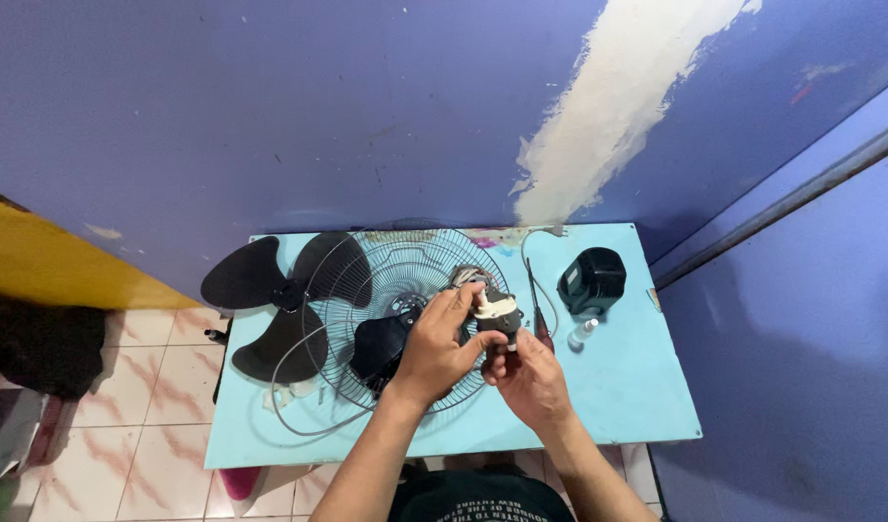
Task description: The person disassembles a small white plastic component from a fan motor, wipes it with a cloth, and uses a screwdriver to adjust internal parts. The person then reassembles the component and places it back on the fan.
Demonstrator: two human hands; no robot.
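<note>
- I hold a small fan motor part (495, 311) in both my hands, up above the light blue table (618, 387).
- The part is white on top and black below. It looks hard, like plastic, with thin wires at its top.
- My left hand (436, 348) wraps around it from the left side. My fingers are closed on it, and my thumb presses near the white top.
- My right hand (529, 379) grips it from below. My fingers are closed on the black bottom end.
- The part sits right between my two hands, touching both.
- Under my hands lies a round wire fan guard (405, 309). It is made of thin shiny metal rings and spokes, and it lies flat on the table.
- A black fan blade (270, 300) with three wide, smooth, rounded wings lies to the left. It sticks out past the table edge.
- A black motor cover (593, 279) sits to the right, well apart from my hands. It is chunky and has ribs.
- A thin screwdriver (538, 307) with a dark red handle lies just beside my right hand.
- A tiny clear bottle (583, 332) lies near the cover.
- The wall (270, 116) behind is purple, with a rough white patch where the paint is gone.
</note>
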